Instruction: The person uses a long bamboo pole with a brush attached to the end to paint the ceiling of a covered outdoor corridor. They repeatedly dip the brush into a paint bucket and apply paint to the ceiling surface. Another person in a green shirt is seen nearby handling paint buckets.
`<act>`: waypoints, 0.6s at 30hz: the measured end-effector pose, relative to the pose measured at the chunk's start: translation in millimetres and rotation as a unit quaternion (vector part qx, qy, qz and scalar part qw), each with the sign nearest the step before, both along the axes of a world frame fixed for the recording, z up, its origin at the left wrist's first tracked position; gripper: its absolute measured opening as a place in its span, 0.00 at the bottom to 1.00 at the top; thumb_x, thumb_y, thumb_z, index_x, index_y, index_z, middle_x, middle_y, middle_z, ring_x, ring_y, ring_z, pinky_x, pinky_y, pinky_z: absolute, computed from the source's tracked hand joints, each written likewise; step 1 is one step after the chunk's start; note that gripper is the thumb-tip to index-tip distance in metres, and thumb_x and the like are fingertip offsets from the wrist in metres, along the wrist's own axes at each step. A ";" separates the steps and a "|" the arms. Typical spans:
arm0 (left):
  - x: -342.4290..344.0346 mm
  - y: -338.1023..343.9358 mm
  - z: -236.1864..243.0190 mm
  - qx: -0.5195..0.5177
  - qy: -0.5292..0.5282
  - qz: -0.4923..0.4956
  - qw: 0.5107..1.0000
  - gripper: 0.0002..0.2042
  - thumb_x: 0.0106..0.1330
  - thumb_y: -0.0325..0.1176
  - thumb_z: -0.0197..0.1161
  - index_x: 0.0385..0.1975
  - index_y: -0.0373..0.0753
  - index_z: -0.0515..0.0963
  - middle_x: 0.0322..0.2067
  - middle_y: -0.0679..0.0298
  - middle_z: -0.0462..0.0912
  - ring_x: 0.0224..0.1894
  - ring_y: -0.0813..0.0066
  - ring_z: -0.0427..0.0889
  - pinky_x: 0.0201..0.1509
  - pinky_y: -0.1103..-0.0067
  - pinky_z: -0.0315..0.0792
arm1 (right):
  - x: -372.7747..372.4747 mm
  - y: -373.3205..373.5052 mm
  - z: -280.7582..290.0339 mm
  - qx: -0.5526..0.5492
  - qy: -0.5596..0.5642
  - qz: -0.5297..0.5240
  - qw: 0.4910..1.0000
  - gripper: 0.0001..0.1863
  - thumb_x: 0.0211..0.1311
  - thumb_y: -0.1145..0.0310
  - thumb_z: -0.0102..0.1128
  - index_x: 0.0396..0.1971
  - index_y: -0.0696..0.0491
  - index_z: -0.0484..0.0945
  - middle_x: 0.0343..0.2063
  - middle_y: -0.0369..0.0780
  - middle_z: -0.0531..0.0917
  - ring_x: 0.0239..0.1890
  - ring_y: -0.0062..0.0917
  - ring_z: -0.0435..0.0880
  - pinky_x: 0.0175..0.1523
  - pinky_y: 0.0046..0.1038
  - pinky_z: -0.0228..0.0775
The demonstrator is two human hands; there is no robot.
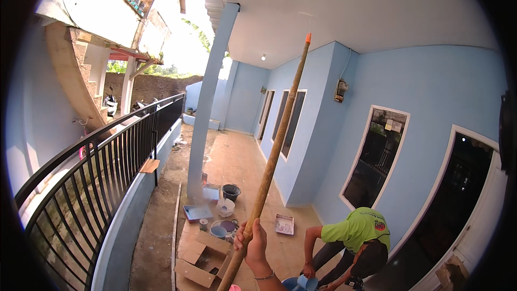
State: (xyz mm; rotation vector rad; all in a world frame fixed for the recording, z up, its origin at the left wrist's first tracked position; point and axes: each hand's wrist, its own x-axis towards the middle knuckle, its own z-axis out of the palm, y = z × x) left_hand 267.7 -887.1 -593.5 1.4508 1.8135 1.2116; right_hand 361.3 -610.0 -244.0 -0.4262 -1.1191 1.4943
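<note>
My right hand (253, 245) is closed round a long bamboo pole (277, 148), which slants up and away to the ceiling. At its far end an orange handle (308, 38) carries a thin wire frame and a pale paint roller (306, 14) up at the white ceiling (371, 11). Whether the roller touches the ceiling is hard to tell, since it nearly blends in. A bracelet (264, 276) circles my right wrist. The lower end of the pole runs out of the picture, and my left hand does not show.
A person in a green shirt (358, 231) bends at the right, holding a blue container (308, 282). On the tiles stand a paint tray (284, 224), an open cardboard box (202, 261), a black bucket (231, 191) and several tubs. A blue pillar (210, 97) and black railing (102, 170) stand left.
</note>
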 end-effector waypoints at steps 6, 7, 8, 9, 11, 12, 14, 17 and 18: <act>47.5 -31.4 131.1 -0.026 -0.037 0.144 0.989 0.11 0.62 0.36 0.68 0.32 0.35 0.75 0.25 0.44 0.77 0.28 0.54 0.79 0.32 0.61 0.71 | 23.2 -21.3 57.3 0.036 0.038 0.096 0.994 0.26 0.78 0.43 0.42 0.42 0.54 0.68 0.20 0.36 0.70 0.16 0.21 0.69 0.23 0.27 0.67; 55.9 -38.2 147.4 -0.003 -0.035 0.160 0.986 0.10 0.62 0.35 0.67 0.33 0.35 0.76 0.25 0.44 0.76 0.28 0.54 0.78 0.32 0.62 0.71 | 24.4 -28.2 65.7 0.045 0.039 0.108 0.992 0.26 0.77 0.43 0.42 0.42 0.54 0.68 0.20 0.36 0.70 0.16 0.21 0.69 0.23 0.27 0.68; 63.9 -45.3 162.5 0.022 -0.033 0.176 0.984 0.10 0.62 0.34 0.67 0.35 0.35 0.77 0.25 0.45 0.76 0.28 0.55 0.78 0.32 0.62 0.71 | 25.7 -35.5 74.2 0.055 0.039 0.118 0.991 0.26 0.77 0.42 0.43 0.42 0.54 0.68 0.20 0.36 0.70 0.16 0.21 0.69 0.23 0.27 0.68; 71.3 -53.9 175.7 0.017 -0.029 0.191 0.981 0.10 0.62 0.33 0.66 0.36 0.35 0.77 0.25 0.45 0.76 0.28 0.55 0.78 0.33 0.63 0.71 | 27.4 -44.2 81.2 0.056 0.039 0.129 0.989 0.26 0.77 0.43 0.44 0.43 0.54 0.68 0.20 0.36 0.70 0.16 0.21 0.69 0.23 0.27 0.68; 83.9 -74.2 196.6 0.008 -0.023 0.222 0.975 0.09 0.62 0.31 0.64 0.39 0.35 0.77 0.26 0.45 0.76 0.28 0.57 0.77 0.33 0.64 0.71 | 30.3 -64.6 93.0 0.063 0.037 0.145 0.987 0.25 0.77 0.43 0.44 0.43 0.55 0.67 0.20 0.36 0.70 0.16 0.21 0.70 0.24 0.27 0.68; 88.7 -86.4 202.4 0.005 -0.015 0.233 0.972 0.08 0.62 0.29 0.63 0.39 0.34 0.77 0.25 0.45 0.76 0.28 0.58 0.77 0.33 0.65 0.71 | 30.3 -75.9 97.2 0.068 0.040 0.156 0.985 0.25 0.77 0.43 0.45 0.43 0.55 0.67 0.20 0.36 0.70 0.16 0.21 0.70 0.24 0.27 0.69; 96.9 -111.4 203.8 -0.004 0.000 0.256 0.967 0.08 0.62 0.26 0.61 0.39 0.34 0.78 0.24 0.47 0.75 0.26 0.60 0.75 0.32 0.66 0.71 | 28.3 -99.2 104.1 0.070 0.039 0.175 0.981 0.25 0.77 0.44 0.45 0.44 0.55 0.67 0.20 0.36 0.71 0.18 0.22 0.71 0.25 0.29 0.70; 71.6 -140.3 189.4 0.021 0.009 0.196 0.980 0.06 0.61 0.23 0.58 0.36 0.32 0.78 0.23 0.47 0.75 0.25 0.63 0.75 0.31 0.67 0.71 | 20.3 -140.4 107.9 0.076 0.050 0.211 0.973 0.24 0.77 0.45 0.45 0.45 0.55 0.68 0.20 0.37 0.71 0.18 0.23 0.72 0.27 0.29 0.70; 67.4 -157.9 182.9 0.037 0.008 0.202 0.979 0.05 0.60 0.23 0.58 0.35 0.32 0.78 0.23 0.48 0.75 0.24 0.64 0.74 0.31 0.67 0.71 | 15.1 -156.5 108.2 0.077 0.054 0.223 0.970 0.24 0.77 0.46 0.45 0.45 0.55 0.68 0.20 0.37 0.71 0.19 0.24 0.72 0.28 0.30 0.71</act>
